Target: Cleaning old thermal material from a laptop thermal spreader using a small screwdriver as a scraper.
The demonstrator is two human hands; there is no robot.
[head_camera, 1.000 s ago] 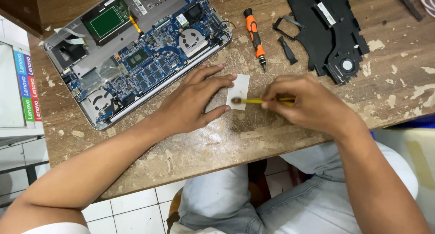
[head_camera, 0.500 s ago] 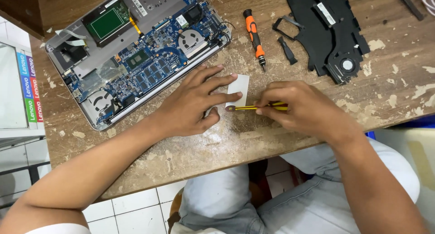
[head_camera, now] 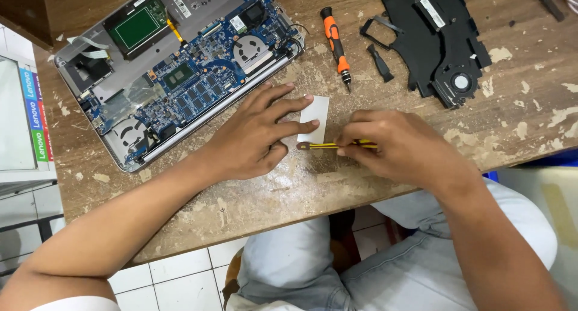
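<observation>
My left hand (head_camera: 256,136) lies flat on the worn wooden table (head_camera: 198,190), its fingertips pressing down a small white rectangular pad (head_camera: 315,113). My right hand (head_camera: 400,148) grips a thin yellow tool (head_camera: 328,146) that lies nearly level, its dark tip pointing left at the pad's lower edge, just below my left fingers. An opened laptop (head_camera: 180,70) with its blue circuit board and fans exposed sits beyond my left hand.
An orange and black screwdriver (head_camera: 336,41) lies behind the pad. A black heatsink and fan assembly (head_camera: 436,40) rests at the back right with a small black part (head_camera: 380,63) beside it. My knees in light jeans (head_camera: 361,269) are below the table edge.
My right hand has drawn the yellow tool's tip from the middle of the pad down to its lower edge. My left hand stays pressed on the pad.
</observation>
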